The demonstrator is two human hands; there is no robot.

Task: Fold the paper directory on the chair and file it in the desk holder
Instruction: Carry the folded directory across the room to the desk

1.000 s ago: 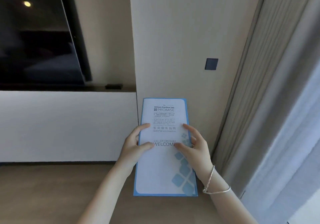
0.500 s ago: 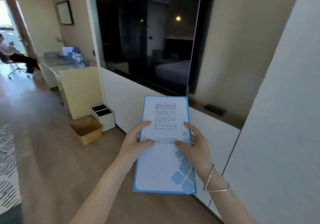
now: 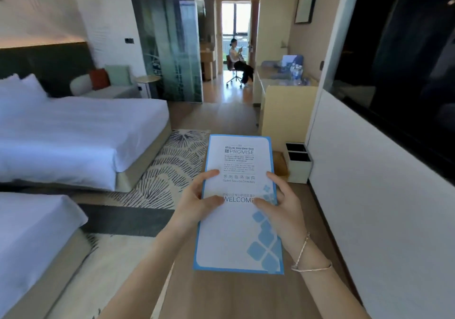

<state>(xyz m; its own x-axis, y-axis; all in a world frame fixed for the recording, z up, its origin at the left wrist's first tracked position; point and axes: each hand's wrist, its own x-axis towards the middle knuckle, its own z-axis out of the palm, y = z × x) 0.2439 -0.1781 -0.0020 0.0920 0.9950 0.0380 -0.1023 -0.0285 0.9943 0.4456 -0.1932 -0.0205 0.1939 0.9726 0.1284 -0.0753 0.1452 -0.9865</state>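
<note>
The folded paper directory (image 3: 237, 222), white with a blue border and "WELCOME" print, is held upright-facing in front of me above the floor. My left hand (image 3: 197, 201) grips its left edge, thumb on the front. On the right edge sits my right hand (image 3: 283, 210), thumb also on the front, a bracelet on the wrist. The desk (image 3: 285, 97) stands far ahead on the right, with a blue stand-up item (image 3: 291, 61) and water bottles (image 3: 296, 72) on top; I cannot tell whether that item is the holder.
Two white beds (image 3: 73, 131) fill the left, with a patterned rug (image 3: 167, 166) beside them. A white two-slot bin (image 3: 298, 162) and a wooden basket (image 3: 279, 163) stand by the desk. A white wall panel (image 3: 369, 207) runs along the right. A seated person (image 3: 240, 63) is far down the corridor.
The view has swung left from the wall and curtain to the room's length. Both hands keep the same hold on the directory.
</note>
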